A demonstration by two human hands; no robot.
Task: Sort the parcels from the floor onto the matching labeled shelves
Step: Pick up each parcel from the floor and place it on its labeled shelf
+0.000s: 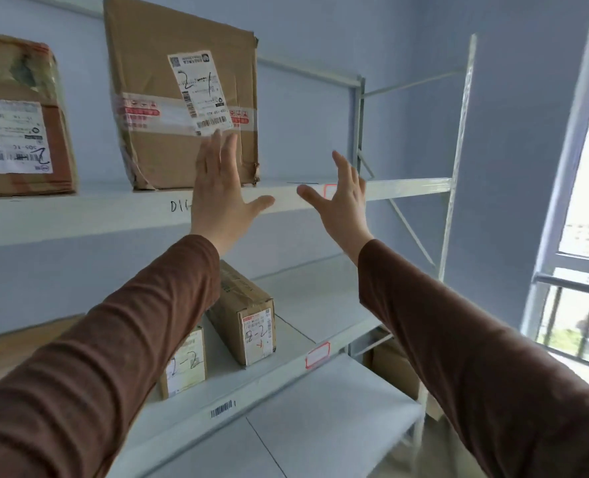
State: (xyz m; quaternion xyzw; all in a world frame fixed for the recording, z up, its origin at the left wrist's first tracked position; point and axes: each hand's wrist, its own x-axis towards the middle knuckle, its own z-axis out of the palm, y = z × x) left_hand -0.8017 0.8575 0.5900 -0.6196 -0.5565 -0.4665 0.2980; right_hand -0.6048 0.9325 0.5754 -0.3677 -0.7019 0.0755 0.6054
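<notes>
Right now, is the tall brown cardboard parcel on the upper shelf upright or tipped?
Upright: the tall brown cardboard parcel stands on its bottom edge on the upper shelf.

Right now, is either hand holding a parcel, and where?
Nothing is held. Both the left hand and the right hand are open, fingers spread, in front of the tall box.

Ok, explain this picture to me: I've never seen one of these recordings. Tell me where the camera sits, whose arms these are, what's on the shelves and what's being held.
There is one picture, from a camera worn on a person's head, so the brown-sleeved arms are theirs. No machine is involved. The left hand and right hand are open and hold nothing; the left one is raised in front of the tall cardboard parcel on the upper shelf. Another taped parcel stands further left. Two small boxes marked 2-2 lie on the lower shelf.
</notes>
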